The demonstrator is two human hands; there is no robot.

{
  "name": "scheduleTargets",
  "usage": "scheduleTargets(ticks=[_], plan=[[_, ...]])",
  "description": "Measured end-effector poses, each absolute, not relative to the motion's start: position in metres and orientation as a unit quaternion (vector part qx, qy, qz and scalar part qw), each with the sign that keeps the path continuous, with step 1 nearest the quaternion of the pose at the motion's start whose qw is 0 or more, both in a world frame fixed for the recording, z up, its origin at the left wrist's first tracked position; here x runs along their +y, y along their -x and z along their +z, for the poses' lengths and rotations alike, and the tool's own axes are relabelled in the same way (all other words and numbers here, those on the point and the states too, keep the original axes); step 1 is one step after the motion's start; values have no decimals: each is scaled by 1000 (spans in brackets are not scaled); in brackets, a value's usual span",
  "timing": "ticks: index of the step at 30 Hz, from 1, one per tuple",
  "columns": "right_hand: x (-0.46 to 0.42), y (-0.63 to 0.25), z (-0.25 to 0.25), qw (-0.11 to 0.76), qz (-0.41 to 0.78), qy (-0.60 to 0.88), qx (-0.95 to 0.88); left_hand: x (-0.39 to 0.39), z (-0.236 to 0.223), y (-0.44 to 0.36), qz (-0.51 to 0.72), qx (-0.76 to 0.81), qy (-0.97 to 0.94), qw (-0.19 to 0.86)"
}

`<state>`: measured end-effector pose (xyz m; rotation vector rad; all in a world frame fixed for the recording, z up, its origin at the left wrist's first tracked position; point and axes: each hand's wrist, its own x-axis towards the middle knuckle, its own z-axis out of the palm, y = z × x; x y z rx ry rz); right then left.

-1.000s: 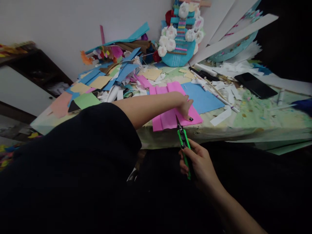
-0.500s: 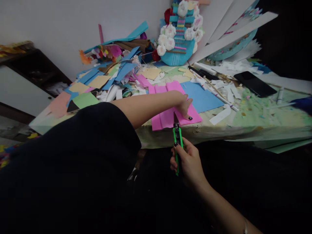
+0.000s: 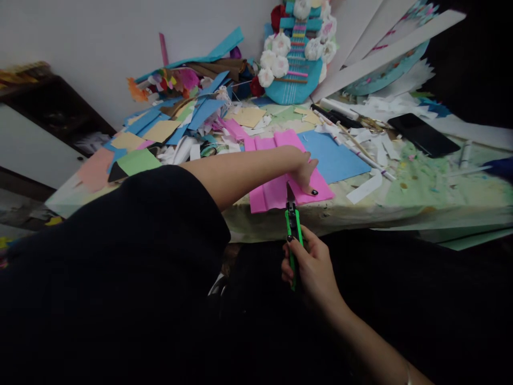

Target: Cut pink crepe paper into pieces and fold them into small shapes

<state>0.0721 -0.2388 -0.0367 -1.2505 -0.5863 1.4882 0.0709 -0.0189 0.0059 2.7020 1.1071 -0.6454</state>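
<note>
A folded sheet of bright pink paper [image 3: 272, 193] lies at the front edge of the table. My left hand [image 3: 303, 170] rests on its right side, fingers stretched out and pressing it down, the thumb apart near the front. In my right hand [image 3: 315, 256] is a pair of snips [image 3: 293, 227] with green handles and pointed dark blades. The fingers wrap round the handles, and the blade tip points away from me at the pink paper, over its front part. Whether the blades bite into the paper I cannot tell. A blue sheet [image 3: 336, 158] lies partly under the pink one.
Paper scraps [image 3: 162, 131] pile up at the left. A blue paper guitar [image 3: 294, 80] with white flowers stands at the back. At the right lie a black phone [image 3: 424, 135], a thin striped stick [image 3: 363, 152] and white strips [image 3: 365, 188].
The view has shifted slightly, so the scene sits a little differently in the frame. Both hands, the snips and the pink paper keep nearly the same places relative to each other.
</note>
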Motion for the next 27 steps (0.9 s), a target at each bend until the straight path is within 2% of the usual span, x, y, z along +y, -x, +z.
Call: scheduleTargets(ticks=[14,21,27], plan=[[-260,-81,-28,472,684,503,-235,-19,8,-69,-222,355,-904,84],[-298,-138,-23,396,650,603,-237,-4,23,-53,-179,301,-928,131],[-308,-188,-26,470,522,672,-235,27,29,-22,-142,211,-952,171]])
